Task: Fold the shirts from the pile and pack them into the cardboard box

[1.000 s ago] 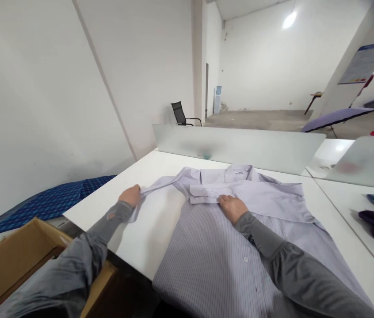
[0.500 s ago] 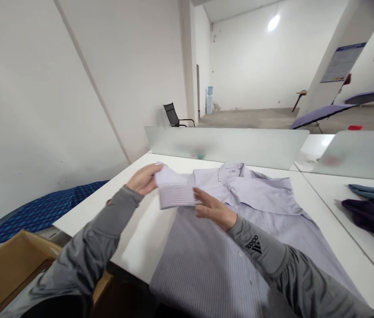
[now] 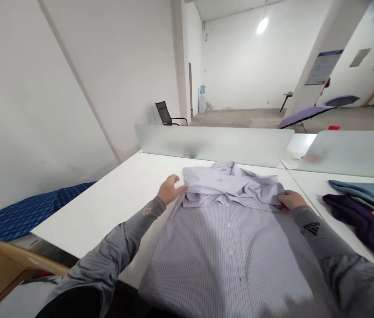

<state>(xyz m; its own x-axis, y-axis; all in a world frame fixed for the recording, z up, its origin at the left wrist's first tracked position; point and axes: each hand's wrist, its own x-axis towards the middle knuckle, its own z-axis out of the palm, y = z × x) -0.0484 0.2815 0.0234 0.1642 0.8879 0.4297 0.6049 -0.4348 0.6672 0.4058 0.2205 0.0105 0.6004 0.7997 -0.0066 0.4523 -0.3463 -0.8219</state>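
Note:
A striped lilac button-up shirt [image 3: 207, 251] lies front side up, its collar [image 3: 224, 168] towards the far edge of the table. Both sleeves [image 3: 236, 187] are folded across the chest, one over the other. My left hand [image 3: 171, 190] is at the left shoulder fold, thumb and fingers apart, a fingertip at the cloth's edge. At the right end of the folded sleeve, my right hand [image 3: 291, 201] pinches the cloth; its fingertips are partly hidden.
The white table [image 3: 107, 203] has a frosted divider [image 3: 213, 143] along its back. Folded dark clothes [image 3: 356, 216] lie at the right. A cardboard box [image 3: 8, 269] stands at the lower left, beside a blue patterned cloth [image 3: 41, 205].
The sleeve my left hand held up has been laid across the chest to the right. My right hand has moved right to its end; my left has let go.

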